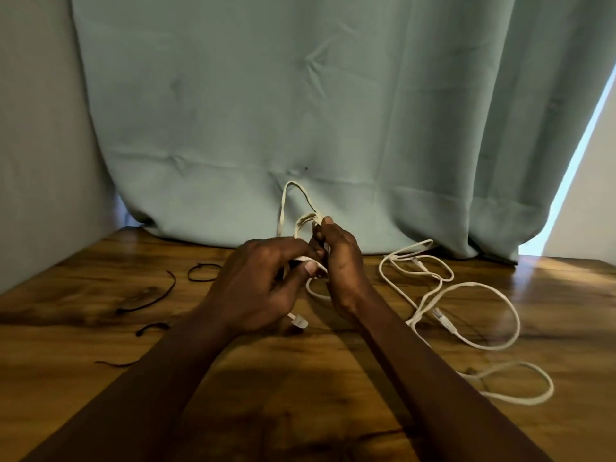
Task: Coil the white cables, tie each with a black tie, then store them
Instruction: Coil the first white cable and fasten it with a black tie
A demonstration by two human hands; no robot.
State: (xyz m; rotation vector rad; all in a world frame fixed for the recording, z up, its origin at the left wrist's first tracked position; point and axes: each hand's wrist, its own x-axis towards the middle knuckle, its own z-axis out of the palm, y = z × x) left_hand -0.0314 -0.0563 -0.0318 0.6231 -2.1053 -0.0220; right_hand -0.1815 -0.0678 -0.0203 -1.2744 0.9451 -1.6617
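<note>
Starting at my left, the black ties lie on the table, nearest my left hand, which pinches the white cable low. Its coil stands upright between both hands, and my right hand grips its top. A loose cable sprawls to the right.

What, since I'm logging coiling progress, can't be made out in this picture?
Head view:
- Lower turns of the held cable: covered by the grip of the left hand.
- Any tie round it: hidden between that and the right hand.
- Part of the loose cables: behind the right forearm.
- The black ties: thin, blurred, count unsure.
</note>
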